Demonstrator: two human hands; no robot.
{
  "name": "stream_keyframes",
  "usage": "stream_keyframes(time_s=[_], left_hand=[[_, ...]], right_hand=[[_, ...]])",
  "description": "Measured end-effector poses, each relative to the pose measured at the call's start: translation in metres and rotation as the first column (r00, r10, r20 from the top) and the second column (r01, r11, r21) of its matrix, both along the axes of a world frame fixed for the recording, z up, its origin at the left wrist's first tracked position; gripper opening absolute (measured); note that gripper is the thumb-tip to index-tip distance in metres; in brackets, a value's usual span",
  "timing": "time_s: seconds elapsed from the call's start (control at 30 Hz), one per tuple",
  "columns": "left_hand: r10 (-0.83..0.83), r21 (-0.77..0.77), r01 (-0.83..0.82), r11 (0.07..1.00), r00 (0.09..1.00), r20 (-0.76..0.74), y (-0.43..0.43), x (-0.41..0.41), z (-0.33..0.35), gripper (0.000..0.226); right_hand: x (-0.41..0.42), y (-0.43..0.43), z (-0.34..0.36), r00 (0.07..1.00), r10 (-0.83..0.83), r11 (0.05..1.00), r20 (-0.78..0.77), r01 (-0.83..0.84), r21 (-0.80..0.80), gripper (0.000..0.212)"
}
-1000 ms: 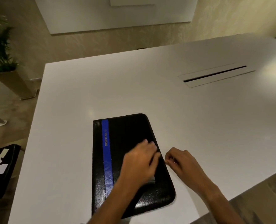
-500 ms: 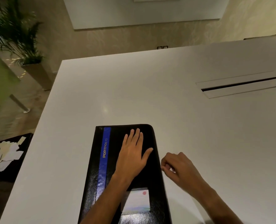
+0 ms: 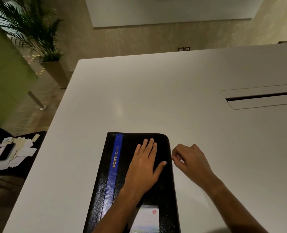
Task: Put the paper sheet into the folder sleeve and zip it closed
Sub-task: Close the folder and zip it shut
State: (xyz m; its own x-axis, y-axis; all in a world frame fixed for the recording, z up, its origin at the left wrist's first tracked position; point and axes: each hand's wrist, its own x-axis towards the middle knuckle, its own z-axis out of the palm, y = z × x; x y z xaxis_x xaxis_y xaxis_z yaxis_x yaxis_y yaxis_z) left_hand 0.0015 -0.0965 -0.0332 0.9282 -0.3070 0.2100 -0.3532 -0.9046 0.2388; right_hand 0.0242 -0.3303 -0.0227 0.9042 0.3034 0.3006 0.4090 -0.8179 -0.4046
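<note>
Table (image 3: pixel 156 98): white, broad; everything in use sits at its near edge.
Folder (image 3: pixel 112 190): black, blue stripe, lying flat and closed, running off the near edge of view.
Left hand (image 3: pixel 143 165): spread flat, palm pressing the cover down.
Right hand (image 3: pixel 189 158): curled, fingertips pinched at the folder's right edge, presumably on the zip pull, which is too small to see.
Paper sheet: not visible; likely inside.
Doing it well: keep the cover pinned, draw the zip along the edge steadily, ease round the far right corner.

dim warm yellowish indoor light, soft sheen on the white table (image 3: pixel 139 101), glossy glare streaks on the black folder (image 3: pixel 105 187), faint hand shadows, edges bent by wide-angle lens, plant (image 3: pixel 30 31) slightly soft
</note>
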Motion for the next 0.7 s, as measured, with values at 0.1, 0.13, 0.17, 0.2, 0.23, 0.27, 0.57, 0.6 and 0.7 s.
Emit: stream_keyframes(time_s=[0.1, 0.13, 0.17, 0.2, 0.23, 0.27, 0.57, 0.6, 0.7], left_hand=[[-0.002, -0.015, 0.003, 1.000, 1.000, 0.009, 0.000, 0.000, -0.001, 0.078], [-0.003, -0.019, 0.003, 1.000, 1.000, 0.009, 0.000, -0.001, -0.001, 0.078], [-0.002, -0.022, 0.002, 1.000, 1.000, 0.008, 0.000, -0.001, 0.000, 0.079], [-0.001, -0.025, 0.001, 1.000, 1.000, 0.008, 0.000, -0.001, 0.000, 0.079], [0.000, -0.028, 0.001, 1.000, 1.000, 0.010, -0.001, -0.002, 0.000, 0.080], [0.003, -0.030, -0.003, 1.000, 1.000, 0.011, 0.000, -0.002, 0.000, 0.080], [0.363, -0.093, -0.364, 0.927, 0.931, -0.026, -0.005, 0.036, 0.022, 0.084], [0.402, -0.039, -0.406, 0.913, 0.912, -0.084, -0.009, 0.040, 0.022, 0.090], [0.407, 0.056, -0.403, 0.913, 0.904, -0.133, -0.027, 0.039, 0.014, 0.100]], right_hand=[[0.019, 0.001, 0.003, 1.000, -0.005, 1.000, 0.008, 0.005, -0.015, 0.011], [0.025, 0.001, 0.004, 1.000, -0.007, 1.000, 0.014, 0.007, -0.025, 0.012], [0.032, 0.002, 0.005, 1.000, -0.010, 0.999, 0.020, 0.011, -0.034, 0.013], [0.038, 0.002, 0.006, 1.000, -0.014, 0.999, 0.021, 0.015, -0.042, 0.014], [0.044, 0.002, 0.007, 1.000, -0.019, 0.999, 0.017, 0.020, -0.046, 0.016], [0.049, 0.002, 0.009, 1.000, -0.020, 0.999, 0.014, 0.021, -0.048, 0.016], [0.028, -0.009, 0.008, 0.990, 0.063, 0.998, -0.127, -0.060, 0.028, 0.029], [0.025, -0.013, 0.007, 0.988, 0.060, 0.998, -0.145, -0.056, 0.030, 0.030], [0.016, -0.029, 0.009, 0.982, 0.063, 0.998, -0.181, -0.058, 0.033, 0.030]])
